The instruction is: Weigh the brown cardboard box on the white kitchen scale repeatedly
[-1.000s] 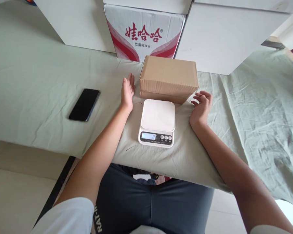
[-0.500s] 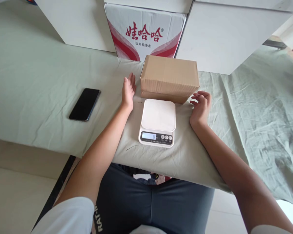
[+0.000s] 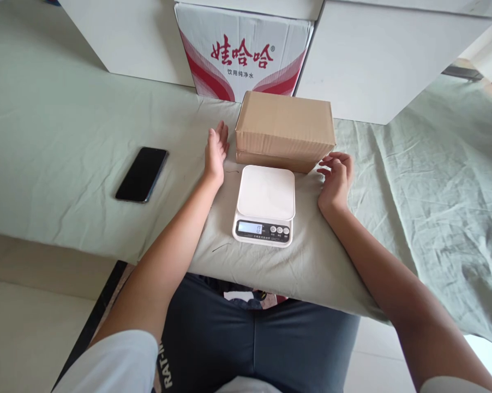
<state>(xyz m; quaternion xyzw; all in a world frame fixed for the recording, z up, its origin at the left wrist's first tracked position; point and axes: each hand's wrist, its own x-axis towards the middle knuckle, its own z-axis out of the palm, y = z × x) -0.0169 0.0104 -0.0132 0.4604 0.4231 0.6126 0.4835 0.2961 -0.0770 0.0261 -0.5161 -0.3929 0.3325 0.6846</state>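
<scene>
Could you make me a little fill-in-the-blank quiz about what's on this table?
1. The scale display reads ____.
2. Behind the scale sits a brown cardboard ____.
3. The black phone lies to the ____ of the left hand.
4. The right hand holds ____.

Missing words: 0; box; left; nothing

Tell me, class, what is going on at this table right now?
A seated person reaches with both bare hands toward a brown cardboard box on the green cloth. The left hand and right hand flank it, open, with no grip on it. A white kitchen scale in front reads zero with nothing on it. A black phone lies at left.
</scene>
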